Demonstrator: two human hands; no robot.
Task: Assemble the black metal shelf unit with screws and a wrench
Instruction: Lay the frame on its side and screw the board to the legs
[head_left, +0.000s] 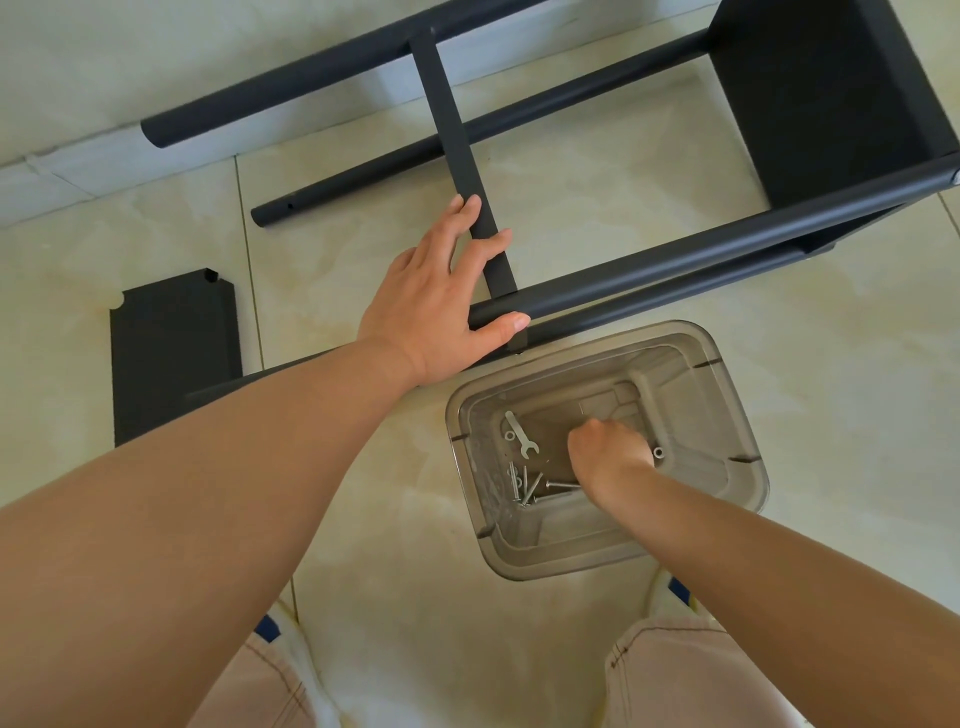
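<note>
The black metal shelf frame (675, 260) lies on its side on the tiled floor, with a shelf panel fitted at its right end (810, 104). My left hand (441, 301) grips the frame where a flat crossbar (457, 156) meets the near tube, thumb over the tube end. My right hand (610, 452) reaches down inside a clear plastic bin (737, 395), fingers curled and hidden from view. A small silver wrench (519, 434) and several screws (530, 486) lie on the bin's bottom, left of that hand.
A loose black shelf panel (171, 358) lies flat on the floor at the left. A white wall base (78, 166) runs behind the frame. My knees in light trousers (675, 675) are at the bottom edge, either side of bare tile.
</note>
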